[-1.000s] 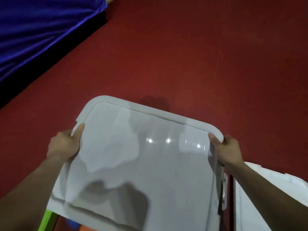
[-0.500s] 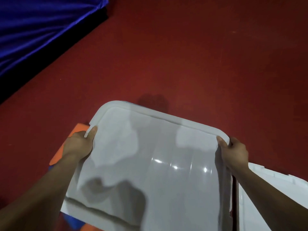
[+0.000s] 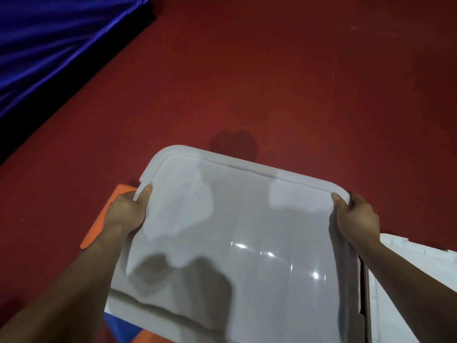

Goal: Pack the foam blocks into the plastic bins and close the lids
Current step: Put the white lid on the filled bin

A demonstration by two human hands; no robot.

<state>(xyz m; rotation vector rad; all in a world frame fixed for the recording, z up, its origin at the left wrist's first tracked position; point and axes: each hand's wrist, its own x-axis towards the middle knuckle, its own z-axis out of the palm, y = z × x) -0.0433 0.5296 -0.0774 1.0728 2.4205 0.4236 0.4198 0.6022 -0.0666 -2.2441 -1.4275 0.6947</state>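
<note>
My left hand (image 3: 126, 211) & right hand (image 3: 356, 219) each grip the white lid (image 3: 242, 238) by its side edges, thumbs on top, lid at approx 6 o'clock above the red floor (image 3: 272, 82), w/ an orange foam block (image 3: 99, 226) showing at 8 o'clock behind my left wrist.

A glossy white plastic lid (image 3: 242, 238) with rounded corners is held over the red floor (image 3: 296, 82), left hand (image 3: 126, 211) and right hand (image 3: 356, 219) gripping its side edges. An orange foam block (image 3: 103, 219) shows beneath its left edge and blue foam (image 3: 118, 325) beneath its near edge. A second white lid (image 3: 408, 263) lies just to its right.
</note>
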